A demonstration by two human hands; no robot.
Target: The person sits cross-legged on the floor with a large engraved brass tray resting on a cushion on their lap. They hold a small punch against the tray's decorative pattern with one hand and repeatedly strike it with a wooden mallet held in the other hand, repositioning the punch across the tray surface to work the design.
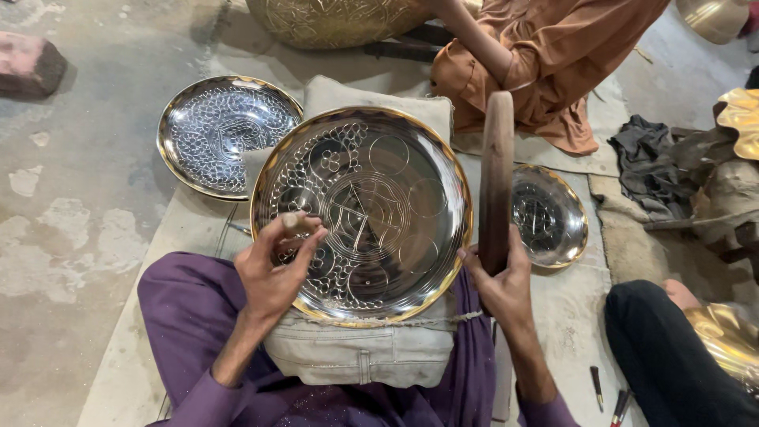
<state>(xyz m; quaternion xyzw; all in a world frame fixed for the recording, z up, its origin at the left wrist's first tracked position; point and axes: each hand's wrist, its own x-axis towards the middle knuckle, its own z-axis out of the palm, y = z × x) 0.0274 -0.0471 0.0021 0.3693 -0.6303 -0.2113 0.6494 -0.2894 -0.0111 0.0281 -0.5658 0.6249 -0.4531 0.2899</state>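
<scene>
Plates: you have three round engraved metal plates in view, the large plate (pixel 371 209) in front of you, a finished-looking plate (pixel 225 130) to its far left on the floor, and a smaller plate (pixel 553 217) to its right.
Large plate: it rests tilted on a pale cloth cushion (pixel 360 352) over your lap; part of its face is worked with small circles, the rest bears bare ring outlines.
Left hand: your left hand (pixel 273 273) is closed in a pinch around a short punch (pixel 299 223), its tip set on the plate's lower left area.
Right hand: your right hand (pixel 498 281) is wrapped tight around a dark wooden mallet (pixel 496 178), held upright beside the plate's right rim.
Floor: rough grey concrete with a pale mat (pixel 573 316) under you.
Small tools: about three loose punches (pixel 609 395) lie on the mat at your right.
Others: two more people sit nearby, one in orange (pixel 553 55) ahead, one in black trousers (pixel 672 364) at right.
Containers: none of the plates holds anything.
</scene>
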